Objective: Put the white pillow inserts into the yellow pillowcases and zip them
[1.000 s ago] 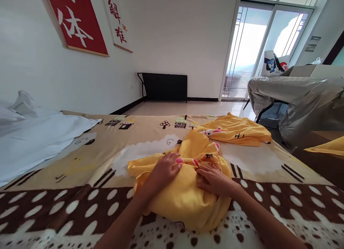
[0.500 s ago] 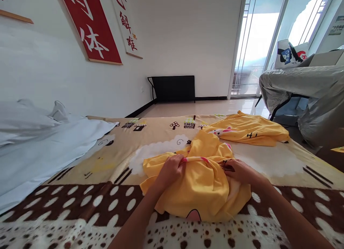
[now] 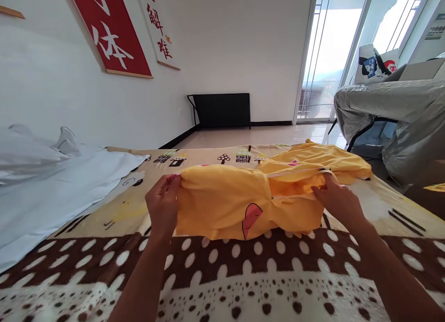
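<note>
A yellow garment [image 3: 215, 197] with a black-outlined red patch is stretched sideways between my hands, its front hanging toward the blanket. At its upper left corner, the fingers of my left hand [image 3: 162, 204] are closed on the cloth. My right hand [image 3: 339, 199] pinches the edge on the other side, where the fabric gapes and shows a fold of its inside. Whether the garment is a top or bottoms I cannot tell. Just behind it lies a second yellow garment [image 3: 333, 157], partly covered by the first.
A patterned blanket [image 3: 208, 285] in beige, brown and white spreads beneath everything. White cloth [image 3: 79, 183] lies heaped at the left. Farther back are a black folded panel [image 3: 222, 110] against the wall and a table under a silvery cover [image 3: 392, 97] at the right.
My hands have moved apart and up, pulling the bunched yellow garment out wide and lifting its upper edge. The view has tilted slightly downward.
</note>
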